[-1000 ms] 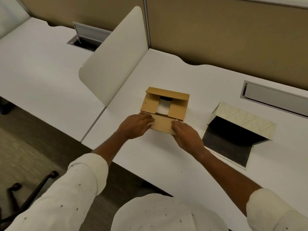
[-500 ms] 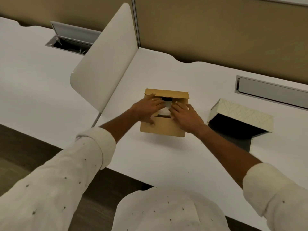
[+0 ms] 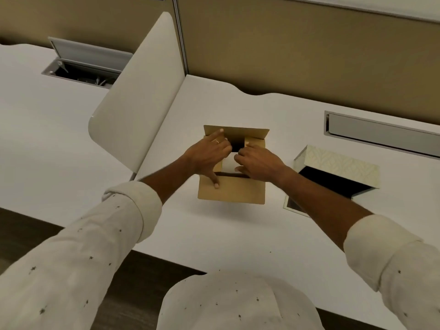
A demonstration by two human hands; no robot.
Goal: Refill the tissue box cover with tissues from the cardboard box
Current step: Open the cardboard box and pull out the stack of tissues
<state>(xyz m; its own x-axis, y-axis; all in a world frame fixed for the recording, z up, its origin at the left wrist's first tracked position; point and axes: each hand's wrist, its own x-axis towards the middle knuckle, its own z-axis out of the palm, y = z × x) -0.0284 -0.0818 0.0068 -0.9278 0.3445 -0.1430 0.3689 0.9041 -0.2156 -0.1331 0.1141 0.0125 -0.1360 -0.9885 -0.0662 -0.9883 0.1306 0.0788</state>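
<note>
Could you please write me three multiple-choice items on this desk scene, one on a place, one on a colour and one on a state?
1. Where does the tissue box cover lie relative to the cardboard box?
A. To its right
B. To its left
C. On top of it

2. What colour is the cardboard box?
A. Blue
B. Brown
C. Red

3. What state is the cardboard box in?
A. Taped shut
B. Crushed flat
C. Flaps open, with both hands at the opening

Answers:
1. A: the patterned cover lies on the desk to the right of the box, apart from it.
2. B: its flaps and front wall are plain brown card.
3. C: the far flap stands up, white tissues show inside, and the left hand and right hand reach into the opening.
</note>
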